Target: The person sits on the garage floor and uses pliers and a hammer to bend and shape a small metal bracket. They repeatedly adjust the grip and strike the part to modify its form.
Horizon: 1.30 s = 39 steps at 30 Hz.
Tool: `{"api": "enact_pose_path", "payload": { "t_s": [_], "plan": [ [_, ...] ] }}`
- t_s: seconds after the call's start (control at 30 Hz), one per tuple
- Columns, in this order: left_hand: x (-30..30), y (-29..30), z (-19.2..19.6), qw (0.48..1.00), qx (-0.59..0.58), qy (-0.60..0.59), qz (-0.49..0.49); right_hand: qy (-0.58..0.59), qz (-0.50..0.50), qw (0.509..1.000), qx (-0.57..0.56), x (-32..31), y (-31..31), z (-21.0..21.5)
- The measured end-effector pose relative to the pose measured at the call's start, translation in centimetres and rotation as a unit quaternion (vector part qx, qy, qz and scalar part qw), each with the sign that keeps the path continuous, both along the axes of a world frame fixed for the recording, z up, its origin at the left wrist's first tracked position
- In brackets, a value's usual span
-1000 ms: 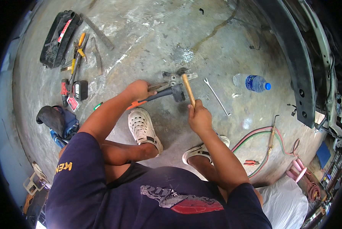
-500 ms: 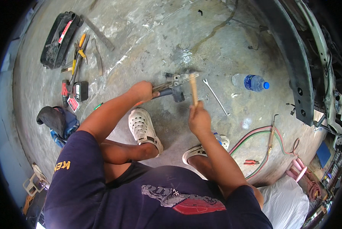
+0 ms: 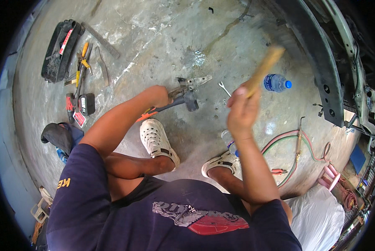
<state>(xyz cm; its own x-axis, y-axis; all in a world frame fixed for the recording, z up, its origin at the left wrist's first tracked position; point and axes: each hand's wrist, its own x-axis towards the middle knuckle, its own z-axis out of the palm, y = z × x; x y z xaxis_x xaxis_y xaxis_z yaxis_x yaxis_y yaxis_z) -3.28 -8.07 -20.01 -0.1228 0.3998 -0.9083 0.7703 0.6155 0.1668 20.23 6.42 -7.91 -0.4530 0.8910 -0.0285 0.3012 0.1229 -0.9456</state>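
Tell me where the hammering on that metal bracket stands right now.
Tools are laid out on the concrete floor at the left. In hand: the left hand steadies a gripping tool against the grey metal bracket, and the right hand has the wooden-handled hammer raised. The bracket looks intact and in place; whether it has loosened cannot be told.

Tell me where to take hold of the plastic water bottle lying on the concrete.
Grip the water bottle around its clear middle, coming down from above. It lies on its side with the blue cap pointing right, so the round body faces up. Nothing touches it; the raised hammer handle only overlaps it in view.
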Motion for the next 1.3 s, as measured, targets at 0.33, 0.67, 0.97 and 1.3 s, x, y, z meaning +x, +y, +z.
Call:
{"api": "enact_pose_path", "payload": {
  "t_s": [0.33,0.67,0.97,1.3],
  "plan": [
    [-0.2,-0.1,-0.9,0.998,-0.018,-0.049,0.03,-0.207,0.04,0.972,-0.102,-0.3,2.6,-2.2],
    [-0.3,1.1,-0.8,0.997,-0.041,-0.061,0.035,-0.411,0.172,0.893,-0.056,3.4,-1.9,-7.5],
    [-1.1,-1.1,-1.2,0.996,-0.018,-0.058,0.064,-0.169,0.024,0.982,-0.074,-2.6,8.6,2.5],
    [-3.6,-1.7,-3.8,0.981,0.167,0.084,0.054,-0.163,0.047,0.985,-0.014,-1.3,3.6,-1.6]
  ]
}}
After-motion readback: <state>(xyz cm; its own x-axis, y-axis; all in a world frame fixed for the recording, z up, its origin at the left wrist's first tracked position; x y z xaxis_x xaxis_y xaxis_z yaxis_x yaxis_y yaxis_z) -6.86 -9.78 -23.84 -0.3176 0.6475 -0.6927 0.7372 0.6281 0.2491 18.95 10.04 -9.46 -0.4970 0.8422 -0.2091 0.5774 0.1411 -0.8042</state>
